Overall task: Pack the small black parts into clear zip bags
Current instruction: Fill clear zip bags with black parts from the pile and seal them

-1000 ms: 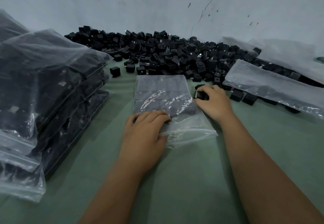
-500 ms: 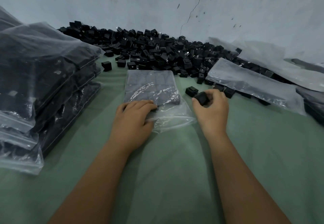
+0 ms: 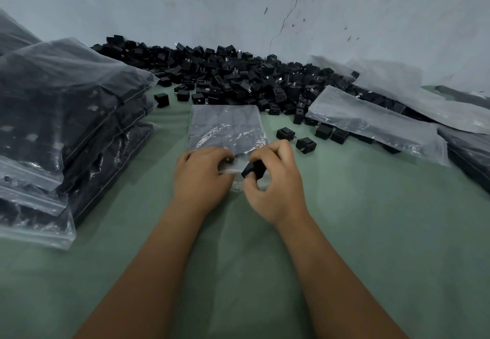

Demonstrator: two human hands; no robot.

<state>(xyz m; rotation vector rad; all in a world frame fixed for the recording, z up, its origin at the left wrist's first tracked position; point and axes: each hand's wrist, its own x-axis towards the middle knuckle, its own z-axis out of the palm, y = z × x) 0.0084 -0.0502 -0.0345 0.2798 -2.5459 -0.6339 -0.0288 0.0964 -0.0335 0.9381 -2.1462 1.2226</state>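
At the middle of the frame, the left hand (image 3: 202,179) pinches the near, open edge of a clear zip bag (image 3: 226,129) lying flat on the green cloth (image 3: 371,232). The right hand (image 3: 275,182) pinches one small black part (image 3: 255,169) at the bag's mouth. The loose heap of black parts (image 3: 238,78) lies behind, and filled bags (image 3: 66,116) are stacked at the left.

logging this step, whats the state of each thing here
left hand: gripping the bag's open end
right hand: pinching a black part
bag: flat, partly filled, unsealed
stack of bags: filled
loose parts pile: unpacked
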